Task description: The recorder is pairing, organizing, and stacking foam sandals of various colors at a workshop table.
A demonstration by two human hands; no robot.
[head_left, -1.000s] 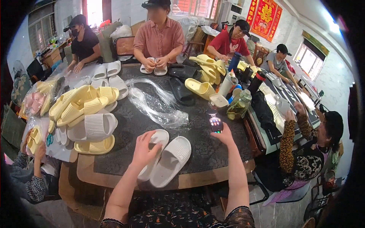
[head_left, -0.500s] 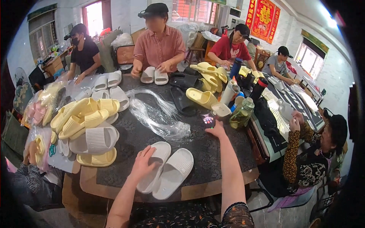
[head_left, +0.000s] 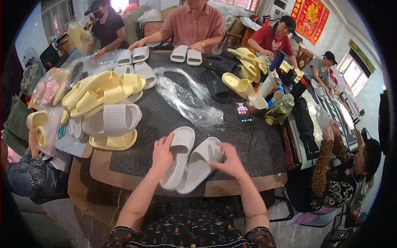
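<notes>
A pair of light grey slide slippers lies side by side before me near the table's front edge, toes pointing away. My left hand (head_left: 163, 153) grips the outer side of the left slipper (head_left: 175, 164) at its strap. With thumb and fingers bent round the outer edge of the ribbed strap, my right hand (head_left: 230, 160) holds the right slipper (head_left: 193, 173). A phone (head_left: 244, 111) with a lit screen lies beyond my right hand. Clear plastic strips (head_left: 198, 112) are bundled on the dark table cover past the slippers.
Yellow slippers (head_left: 99, 93) and grey ones are piled at left. Another grey pair (head_left: 187, 56) stands at the far edge by a person in pink. At right are a green-tinted bottle (head_left: 281, 110), a white container (head_left: 257, 101) and more yellow slippers (head_left: 238, 84). Several people sit around.
My right hand has drawn back from the phone to the right slipper, and the phone's display differs. The left hand has closed on the left slipper. The person opposite has released the far grey pair.
</notes>
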